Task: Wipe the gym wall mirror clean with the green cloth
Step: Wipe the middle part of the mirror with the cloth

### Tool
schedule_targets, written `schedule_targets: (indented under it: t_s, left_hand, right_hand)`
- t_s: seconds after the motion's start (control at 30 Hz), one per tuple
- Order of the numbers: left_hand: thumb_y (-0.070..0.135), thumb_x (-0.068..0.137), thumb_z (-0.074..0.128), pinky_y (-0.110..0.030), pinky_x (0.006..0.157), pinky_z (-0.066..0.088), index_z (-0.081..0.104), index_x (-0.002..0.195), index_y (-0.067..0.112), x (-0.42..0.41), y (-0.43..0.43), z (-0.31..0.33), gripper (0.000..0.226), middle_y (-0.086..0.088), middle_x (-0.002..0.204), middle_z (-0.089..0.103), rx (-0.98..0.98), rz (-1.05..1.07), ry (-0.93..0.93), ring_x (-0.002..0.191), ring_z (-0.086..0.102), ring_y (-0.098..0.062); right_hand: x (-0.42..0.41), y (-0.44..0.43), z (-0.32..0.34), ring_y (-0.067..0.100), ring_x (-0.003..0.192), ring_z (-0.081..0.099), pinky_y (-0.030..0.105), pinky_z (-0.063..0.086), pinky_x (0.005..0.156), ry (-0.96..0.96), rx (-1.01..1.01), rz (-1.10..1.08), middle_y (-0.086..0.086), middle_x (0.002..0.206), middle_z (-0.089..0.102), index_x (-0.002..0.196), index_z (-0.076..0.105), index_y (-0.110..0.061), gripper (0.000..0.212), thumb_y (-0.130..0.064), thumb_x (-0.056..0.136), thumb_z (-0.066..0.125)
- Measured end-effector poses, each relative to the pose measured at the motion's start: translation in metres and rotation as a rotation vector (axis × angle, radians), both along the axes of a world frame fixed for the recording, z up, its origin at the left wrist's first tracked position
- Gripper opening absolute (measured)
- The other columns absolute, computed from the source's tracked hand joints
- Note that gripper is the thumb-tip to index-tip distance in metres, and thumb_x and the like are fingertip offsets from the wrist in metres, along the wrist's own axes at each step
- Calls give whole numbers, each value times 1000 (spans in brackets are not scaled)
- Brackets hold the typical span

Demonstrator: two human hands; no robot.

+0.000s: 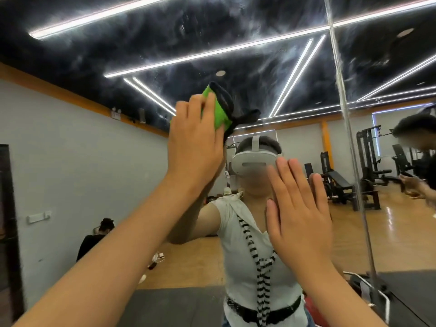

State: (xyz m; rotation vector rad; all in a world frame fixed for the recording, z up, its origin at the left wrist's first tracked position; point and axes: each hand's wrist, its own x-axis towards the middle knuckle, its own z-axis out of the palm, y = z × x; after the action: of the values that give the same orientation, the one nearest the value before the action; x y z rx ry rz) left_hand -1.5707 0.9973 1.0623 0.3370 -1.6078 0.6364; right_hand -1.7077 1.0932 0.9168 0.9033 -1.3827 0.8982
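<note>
The gym wall mirror [271, 95] fills nearly the whole head view and shows hazy smears over the reflected dark ceiling. My left hand [195, 142] is raised above head height and presses the green cloth [218, 109] flat against the glass, fingers straight over it. A dark edge of the cloth sticks out to the right of my fingers. My right hand [299, 211] lies flat on the mirror lower down, fingers spread and straight, holding nothing. My own reflection stands behind both hands.
A vertical mirror seam [349, 138] runs down the right side. Reflected in the glass are weight machines [368, 166], a person standing at the right edge [422, 161], a person sitting on the floor at the left [94, 239] and dark floor mats [179, 305].
</note>
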Motion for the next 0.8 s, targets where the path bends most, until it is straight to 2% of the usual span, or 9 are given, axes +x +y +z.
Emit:
schedule_targets:
  t_s: [0.13,0.17,0.27,0.3,0.4,0.47,0.6,0.7,0.8]
  left_hand:
    - [24,93,58,-35,84,43,47,143,3,4,0,-42,56,-13,129,55,-112,10,-221,107,39,-22]
    - [24,92,56,-35,83,41,49,142,4,13,-4,-35,54,-13,126,56,-119,23,-229,104,38,-21]
    - [33,95,40,-29,84,35,51,141,8,28,-16,-6,54,-11,125,54,9,23,-44,106,38,-20]
    - [36,95,38,-28,86,35,50,143,8,29,-14,-6,56,-10,127,53,35,3,-34,108,38,-20]
    - [33,94,43,-33,90,41,48,145,7,17,-4,-43,57,-9,131,54,-29,-39,-169,112,39,-20]
    - [31,93,44,-37,92,42,48,146,7,21,-8,-51,59,-11,134,54,-87,9,-237,116,40,-23]
    - [32,93,33,-40,102,38,43,149,5,56,-32,-14,63,-18,136,51,72,69,-43,124,40,-32]
    - [25,98,41,-38,109,34,39,151,6,70,-46,-2,57,-18,142,45,154,66,42,132,37,-34]
    - [19,103,49,-38,119,24,35,154,10,62,-47,-18,54,-13,154,36,181,-13,29,145,26,-28]
  right_hand:
    - [1,2,-1,22,152,20,47,12,125,-2,10,-4,6,163,25,155,32,-12,56,-27,102,35]
    - [1,2,-1,22,152,20,47,11,125,-4,14,-5,6,163,25,155,32,-12,56,-28,102,34]
    - [1,2,0,21,152,19,46,9,125,-16,24,1,6,164,25,155,32,-13,56,-29,102,33]
    - [1,2,0,21,153,19,46,9,125,-18,23,-3,5,164,25,155,32,-13,56,-29,102,33]
    - [1,0,-1,21,153,19,46,9,125,2,10,-2,5,164,24,155,31,-13,56,-28,102,35]
    - [0,0,-1,21,152,20,46,10,125,7,-2,10,5,163,25,155,32,-12,55,-27,102,37]
    - [-1,0,-1,21,152,20,48,13,124,10,4,9,6,163,26,155,33,-12,56,-26,101,39]
    - [-2,-1,-2,21,152,20,49,14,124,8,-6,-6,5,163,26,155,33,-11,56,-26,101,39]
    - [-1,-1,-1,20,153,19,48,13,124,0,-6,-11,4,164,25,155,33,-12,56,-27,101,37]
